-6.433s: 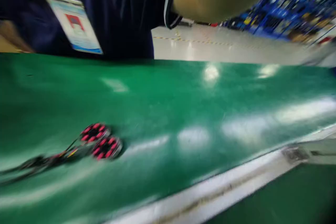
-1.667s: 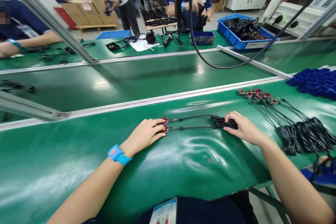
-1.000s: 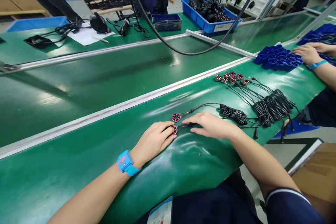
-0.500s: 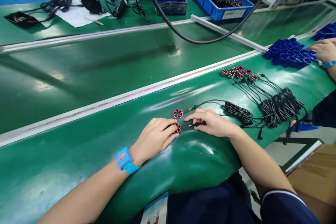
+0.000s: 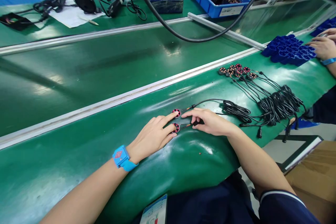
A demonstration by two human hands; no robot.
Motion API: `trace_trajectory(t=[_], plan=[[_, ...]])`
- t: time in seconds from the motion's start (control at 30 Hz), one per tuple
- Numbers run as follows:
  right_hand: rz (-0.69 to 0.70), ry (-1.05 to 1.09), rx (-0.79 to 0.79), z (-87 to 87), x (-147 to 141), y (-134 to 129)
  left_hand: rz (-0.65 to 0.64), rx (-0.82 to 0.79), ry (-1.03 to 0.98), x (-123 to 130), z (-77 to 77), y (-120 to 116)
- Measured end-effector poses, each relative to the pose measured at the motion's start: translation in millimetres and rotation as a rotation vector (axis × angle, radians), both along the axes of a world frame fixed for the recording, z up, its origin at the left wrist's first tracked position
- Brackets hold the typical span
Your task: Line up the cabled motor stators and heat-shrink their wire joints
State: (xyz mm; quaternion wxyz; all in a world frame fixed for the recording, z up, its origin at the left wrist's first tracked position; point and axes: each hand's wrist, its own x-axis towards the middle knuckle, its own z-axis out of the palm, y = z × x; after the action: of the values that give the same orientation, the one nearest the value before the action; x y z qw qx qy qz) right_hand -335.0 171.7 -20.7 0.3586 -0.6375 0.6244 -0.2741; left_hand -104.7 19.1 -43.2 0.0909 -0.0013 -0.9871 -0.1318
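Observation:
Two small motor stators with red-and-black coils lie on the green bench: an upper one (image 5: 177, 112) and a lower one (image 5: 176, 128), each wired to a black cable. My left hand (image 5: 153, 134), with a blue wrist strap, grips the lower stator by its edge between thumb and fingers. Its stretched index finger rests on the upper stator. Just to the right, my right hand (image 5: 210, 121) pinches the black cable (image 5: 198, 122) of the lower stator, index finger reaching toward the upper one. A coiled cable bundle (image 5: 237, 109) lies beyond my right wrist.
More stators (image 5: 237, 70) and a pile of coiled cables (image 5: 279, 106) lie to the right. Blue plastic sleeves (image 5: 288, 50) stand near a co-worker's hand (image 5: 324, 47). A thick black cable (image 5: 183, 37) hangs across the view. Behind the rail (image 5: 136, 92), a blue bin (image 5: 231, 10) holds parts.
My left index finger has stretched out onto the upper stator, while the other fingers stay at the lower one. The right hand keeps its pinch on the cable. The view has shifted slightly.

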Motion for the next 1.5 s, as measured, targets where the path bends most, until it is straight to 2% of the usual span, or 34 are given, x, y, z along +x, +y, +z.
trace_trajectory(t=[0.17, 0.47, 0.63, 0.73, 0.8, 0.87, 0.93, 1.0, 1.07, 1.13, 1.2, 1.27, 1.37, 1.43, 1.5], plan=[[-0.079, -0.026, 0.067, -4.6, 1, 0, 0.019, -0.053, -0.053, 2, 3.9, 0], [-0.086, -0.045, 0.097, -4.3, 0, -1, 0.042, -0.002, -0.029, 9, 8.4, -1], [-0.143, -0.088, 0.033, -11.2, 2, 0, 0.036, -0.001, -0.015, 8, 11.8, 2], [-0.172, -0.059, -0.078, -2.9, 3, 2, 0.050, -0.004, -0.087, 9, 18.8, 5], [-0.179, 0.015, -0.172, 17.1, 0, -2, 0.075, 0.016, -0.171, 10, 23.5, 6], [-0.195, 0.134, -0.316, 53.1, -3, -11, 0.100, 0.047, -0.237, 10, 27.7, 6], [-0.257, 0.289, -0.541, 104.7, -4, -25, 0.119, 0.077, -0.283, 11, 31.8, 6], [-0.367, 0.425, -0.802, 165.7, -5, -46, 0.127, 0.102, -0.308, 12, 35.3, 7], [-0.475, 0.431, -0.986, 226.1, -6, -77, 0.127, 0.118, -0.314, 14, 37.0, 8], [-0.496, 0.281, -1.001, 276.0, -10, -116, 0.121, 0.128, -0.307, 15, 36.3, 9], [-0.452, 0.049, -0.871, 309.9, -14, -158, 0.110, 0.133, -0.299, 17, 33.8, 8], [-0.388, -0.185, -0.715, 327.9, -15, -196, 0.094, 0.138, -0.294, 18, 31.3, 7], [-0.365, -0.448, -0.640, 333.8, -5, -229, 0.085, 0.141, -0.292, 19, 30.3, 6], [-0.413, -0.568, -0.697, 329.7, 10, -233, 0.087, 0.137, -0.303, 19, 31.6, 5], [-0.428, -0.648, -0.770, 321.5, 30, -224, 0.086, 0.130, -0.312, 19, 32.9, 5]])
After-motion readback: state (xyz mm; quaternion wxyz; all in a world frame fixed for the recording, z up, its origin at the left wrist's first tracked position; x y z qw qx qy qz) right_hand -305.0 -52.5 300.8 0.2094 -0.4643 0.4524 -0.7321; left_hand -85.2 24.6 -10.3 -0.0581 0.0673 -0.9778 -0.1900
